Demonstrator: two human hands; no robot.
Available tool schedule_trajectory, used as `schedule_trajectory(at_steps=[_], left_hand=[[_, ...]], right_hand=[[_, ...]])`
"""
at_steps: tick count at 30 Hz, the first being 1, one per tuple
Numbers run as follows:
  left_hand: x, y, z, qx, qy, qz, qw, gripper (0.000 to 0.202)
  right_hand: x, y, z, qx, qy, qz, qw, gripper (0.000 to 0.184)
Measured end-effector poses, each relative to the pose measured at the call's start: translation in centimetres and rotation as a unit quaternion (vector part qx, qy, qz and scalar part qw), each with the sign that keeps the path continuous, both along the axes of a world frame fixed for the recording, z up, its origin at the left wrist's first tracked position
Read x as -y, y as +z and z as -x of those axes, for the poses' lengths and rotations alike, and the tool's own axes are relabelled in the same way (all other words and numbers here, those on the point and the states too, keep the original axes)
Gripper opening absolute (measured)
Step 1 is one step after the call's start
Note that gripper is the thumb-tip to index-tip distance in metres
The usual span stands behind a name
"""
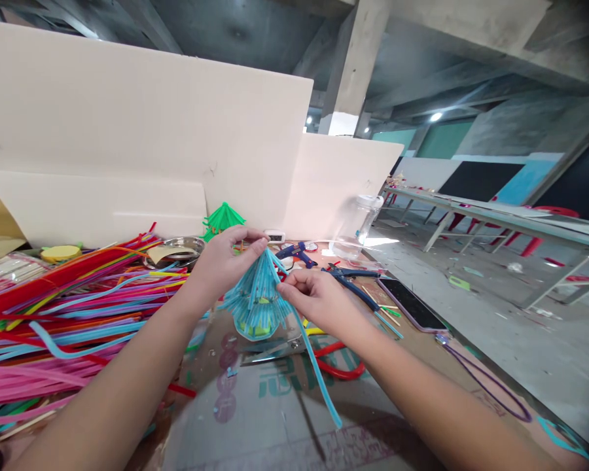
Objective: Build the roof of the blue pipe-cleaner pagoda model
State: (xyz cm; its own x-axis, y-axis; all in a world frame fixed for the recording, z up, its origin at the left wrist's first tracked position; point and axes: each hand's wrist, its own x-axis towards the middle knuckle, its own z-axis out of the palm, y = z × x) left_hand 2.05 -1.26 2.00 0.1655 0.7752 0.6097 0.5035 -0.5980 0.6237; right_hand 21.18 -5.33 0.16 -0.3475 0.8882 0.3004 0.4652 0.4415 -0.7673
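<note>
Near the centre of the view, a blue tiered piece (258,307) is being held upright over the counter (216,445); whether its base is being supported there cannot be told. Its peak is being pinched by the left hand (230,261), thumb and forefinger nearly meeting. A blue strip (319,376) is being gripped at the piece's side, towards three o'clock, by the right hand (317,297), its fingers being kept curled and almost closed, while the strip's loose end is being left trailing between four and five o'clock. Taken from the piece, scissors (343,373) are being crossed by the strip at four o'clock, pliers (356,291) and a phone (412,304) are being kept at three, a glue gun (297,254) between one and two, a green piece (226,219) at eleven, and many coloured strips (78,314) are being heaped at nine
</note>
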Motion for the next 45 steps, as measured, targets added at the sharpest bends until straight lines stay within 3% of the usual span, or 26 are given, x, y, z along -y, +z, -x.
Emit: schedule_trajectory(at_steps=[13, 19, 22, 26, 30, 34, 45], left_hand=[[0.3, -0.1, -0.2, -0.009, 0.021, -0.020, 1.000, 0.022], [-0.1, -0.3, 0.1, 0.002, 0.011, -0.013, 1.000, 0.024], [-0.1, -0.3, 0.1, 0.002, 0.010, -0.010, 1.000, 0.024], [-0.1, -0.2, 0.2, 0.003, 0.006, -0.003, 1.000, 0.024], [0.1, -0.1, 0.1, 0.009, -0.002, -0.004, 1.000, 0.024], [0.2, -0.1, 0.1, 0.007, -0.002, -0.002, 1.000, 0.023], [0.1, 0.0, 0.3, 0.012, -0.004, -0.004, 1.000, 0.021]], right_hand=[[0.1, 0.0, -0.4, 0.018, -0.002, 0.007, 1.000, 0.036], [-0.1, -0.8, -1.7, 0.040, 0.028, 0.109, 0.993, 0.040], [-0.6, -1.3, -2.4, 0.019, 0.086, 0.197, 0.976, 0.044], [-0.9, -1.9, -2.6, -0.095, 0.169, 0.316, 0.929, 0.039], [-0.8, -2.3, -2.2, -0.178, 0.189, 0.381, 0.887, 0.035], [-0.9, -2.7, -1.8, -0.203, 0.177, 0.389, 0.881, 0.031], [-1.5, -2.7, -2.6, -0.170, 0.161, 0.339, 0.911, 0.028]])
